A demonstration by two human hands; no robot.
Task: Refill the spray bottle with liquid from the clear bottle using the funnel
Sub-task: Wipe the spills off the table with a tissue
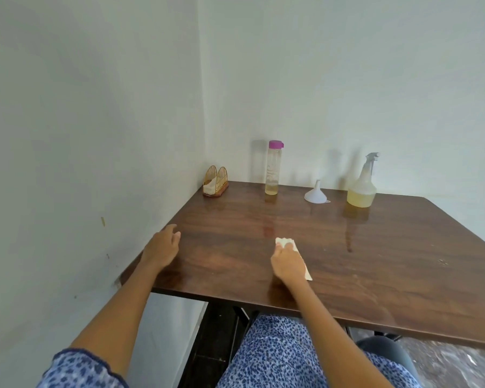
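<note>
At the back of the brown table (361, 264) stands a tall clear bottle (273, 170) with a purple cap and a little yellowish liquid at its bottom. To its right a white funnel (316, 192) lies mouth down. Further right stands the spray bottle (362, 184), nozzle on, about a third full of yellowish liquid. My right hand (287, 261) holds a white tissue (287, 243) against the tabletop near the front. My left hand (163, 245) rests on the table's left edge with relaxed fingers, holding nothing.
A gold wire napkin holder (215, 182) with white napkins sits in the back left corner against the walls. A wet streak (349, 236) runs forward from below the spray bottle. My lap in blue patterned cloth is under the front edge.
</note>
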